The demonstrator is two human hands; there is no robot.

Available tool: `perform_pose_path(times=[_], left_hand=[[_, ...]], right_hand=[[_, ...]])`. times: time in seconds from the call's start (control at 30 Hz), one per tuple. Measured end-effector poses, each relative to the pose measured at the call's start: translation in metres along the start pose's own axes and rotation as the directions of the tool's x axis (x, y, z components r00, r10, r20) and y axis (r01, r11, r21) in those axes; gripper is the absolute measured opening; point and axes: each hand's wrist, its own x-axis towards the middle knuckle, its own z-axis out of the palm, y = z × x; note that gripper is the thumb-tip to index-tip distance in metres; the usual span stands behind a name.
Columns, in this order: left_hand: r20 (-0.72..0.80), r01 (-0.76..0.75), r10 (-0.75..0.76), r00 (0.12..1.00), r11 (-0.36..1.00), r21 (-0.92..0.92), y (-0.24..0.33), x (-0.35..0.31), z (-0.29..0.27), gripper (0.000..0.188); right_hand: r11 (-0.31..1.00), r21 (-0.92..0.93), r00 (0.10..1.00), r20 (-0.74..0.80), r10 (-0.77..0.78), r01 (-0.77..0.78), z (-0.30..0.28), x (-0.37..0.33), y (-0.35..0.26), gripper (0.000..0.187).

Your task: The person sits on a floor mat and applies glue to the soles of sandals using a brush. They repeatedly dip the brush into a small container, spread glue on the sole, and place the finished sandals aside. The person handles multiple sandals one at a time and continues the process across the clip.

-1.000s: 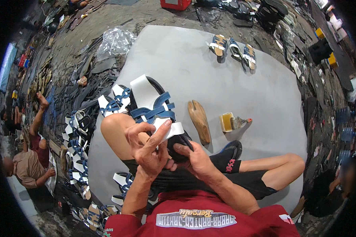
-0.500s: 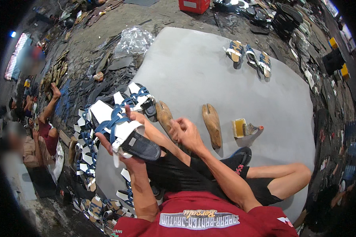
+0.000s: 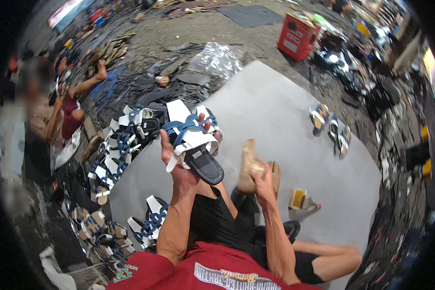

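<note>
While one sandal (image 3: 194,140) is carried in the left hand (image 3: 182,175), one wooden last (image 3: 249,168) is gripped in the right hand (image 3: 263,183), so that two hands are occupied by two things. The sandal is held above the near left part of one grey sheet (image 3: 280,106) spread on the floor, its white toe end pointed away from the body and its dark heel turned toward it; blue straps and white bands are seen across its upper. It is clasped by the left fingers, the thumb being laid along one side and other fingertips shown at the opposite side. The right fingers are closed around the last, which is tilted upward. Just beside that hand, a second last (image 3: 276,177) is partly hidden. Near it, one container with yellow contents (image 3: 297,198) and one brush (image 3: 310,206) are found on the sheet. Toward the sheet's far right edge, three finished-looking sandals (image 3: 332,129) can be counted; by the left knee, two white-and-blue sandals (image 3: 152,218) are seen. Along the left edge, many more are heaped, too overlapped to be counted. Beyond the sheet, one red box (image 3: 297,37) and one crumpled clear plastic sheet (image 3: 217,60) are seen, and at least one other person (image 3: 48,121) is seated at the left.
</note>
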Motion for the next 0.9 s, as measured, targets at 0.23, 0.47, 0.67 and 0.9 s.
perform_pose_path(times=[0.23,0.47,0.67,0.9], left_hand=[[0.045,0.063,-0.061,0.997,0.997,-0.049,-0.021,0.020,0.018,0.089],[-0.009,0.210,-0.211,0.977,0.967,0.141,-0.084,-0.035,0.003,0.093],[0.018,0.240,-0.243,0.970,0.966,0.094,-0.066,-0.056,-0.025,0.072],[-0.231,0.217,-0.124,0.965,0.872,0.439,-0.057,-0.063,-0.029,0.050]], right_hand=[[0.960,-0.252,0.975,0.209,-0.070,0.123,-0.016,-0.158,-0.194,0.080],[0.741,-0.516,0.871,0.022,-0.490,0.430,0.050,-0.148,-0.170,0.067],[0.779,-0.394,0.870,0.147,-0.471,0.489,0.062,-0.125,-0.139,0.073],[0.752,-0.382,0.830,0.082,-0.551,0.537,0.091,-0.119,-0.138,0.055]])
